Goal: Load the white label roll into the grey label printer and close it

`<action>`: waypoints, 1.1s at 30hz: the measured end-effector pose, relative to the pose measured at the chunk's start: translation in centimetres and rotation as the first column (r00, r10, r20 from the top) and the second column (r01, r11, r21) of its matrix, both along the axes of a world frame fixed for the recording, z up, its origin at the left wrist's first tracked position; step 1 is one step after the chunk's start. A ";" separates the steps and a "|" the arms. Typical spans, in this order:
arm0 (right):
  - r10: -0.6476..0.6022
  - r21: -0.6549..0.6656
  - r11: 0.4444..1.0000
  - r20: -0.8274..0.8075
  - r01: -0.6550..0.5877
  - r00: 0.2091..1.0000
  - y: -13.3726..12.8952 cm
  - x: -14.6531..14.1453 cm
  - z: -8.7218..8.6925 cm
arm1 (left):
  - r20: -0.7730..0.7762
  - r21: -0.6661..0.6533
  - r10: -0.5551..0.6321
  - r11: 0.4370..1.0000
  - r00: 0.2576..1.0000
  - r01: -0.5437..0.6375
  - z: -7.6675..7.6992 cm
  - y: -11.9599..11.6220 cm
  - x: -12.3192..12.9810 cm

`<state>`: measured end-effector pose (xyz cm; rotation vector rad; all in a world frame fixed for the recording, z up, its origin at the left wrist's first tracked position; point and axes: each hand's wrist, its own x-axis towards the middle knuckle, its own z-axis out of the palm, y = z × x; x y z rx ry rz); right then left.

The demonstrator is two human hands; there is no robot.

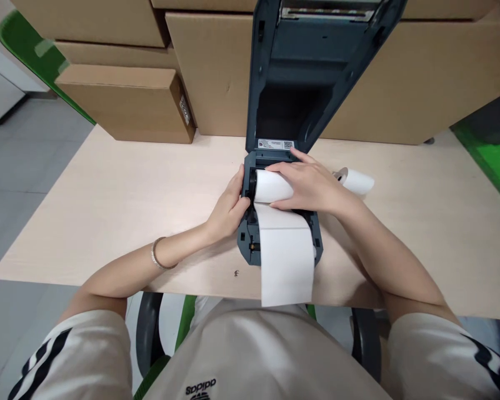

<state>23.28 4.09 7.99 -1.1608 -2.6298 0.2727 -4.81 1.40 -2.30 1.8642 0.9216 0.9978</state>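
Note:
A dark blue-grey label printer stands in front of me, its lid raised and leaning back. Inside lies a white label roll, its loose strip running forward over the front and hanging past the table's edge. My left hand grips the printer's left wall, thumb on the rim and fingers along the outside. Over the right end of the roll lies my right hand, fingers above and thumb near the strip below. It covers the roll's right end and the holder on that side.
A second white roll lies on the wooden table right of the printer. Cardboard boxes line the back, with a smaller box at the left. Chair armrests flank me below the table's front edge.

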 end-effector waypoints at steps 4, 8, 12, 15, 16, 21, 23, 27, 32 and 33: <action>-0.005 0.045 0.999 0.064 0.002 0.998 -0.5 -0.2 0.3 | 0.009 0.007 -0.004 1.000 1.000 0.004 0.1 0.0 0.0; -0.007 0.069 0.998 0.039 0.004 0.999 -3.5 -0.7 1.9 | 0.020 0.023 -0.013 1.000 1.000 0.012 0.1 0.0 0.1; 0.123 -0.050 0.991 0.032 -0.122 0.992 -7.8 -0.9 3.3 | 0.014 0.050 -0.019 0.999 1.000 0.018 0.0 0.0 0.0; 0.208 -0.119 0.972 0.040 -0.202 0.977 -10.9 -0.7 3.2 | 0.021 0.058 -0.017 0.998 1.000 0.015 -0.1 0.0 0.0; 0.218 -0.129 0.969 0.042 -0.212 0.975 -11.8 -0.6 3.1 | 0.022 0.054 -0.015 0.998 1.000 0.014 -0.1 0.0 0.0; 0.199 -0.214 0.959 0.050 -0.184 0.979 -14.6 -0.6 2.4 | 0.024 0.015 -0.004 1.000 1.000 0.003 0.0 0.1 0.2; 0.199 -0.243 0.953 0.043 -0.183 0.979 -15.0 -0.8 2.2 | 0.028 0.012 -0.007 1.000 1.000 0.006 -0.1 0.2 0.2; 0.204 -0.266 0.946 0.046 -0.185 0.978 -15.0 -0.9 2.0 | 0.046 0.020 -0.018 1.000 0.999 0.017 -0.6 0.4 -0.1; 0.255 -0.297 0.925 0.027 -0.235 0.967 -13.5 0.0 4.6 | 0.107 -0.010 0.007 1.000 0.994 -0.006 -0.9 0.0 0.3; 0.235 -0.294 0.928 -0.014 -0.229 0.972 -12.8 0.5 5.6 | 0.126 -0.027 0.021 0.999 0.992 -0.017 -0.9 -0.2 0.6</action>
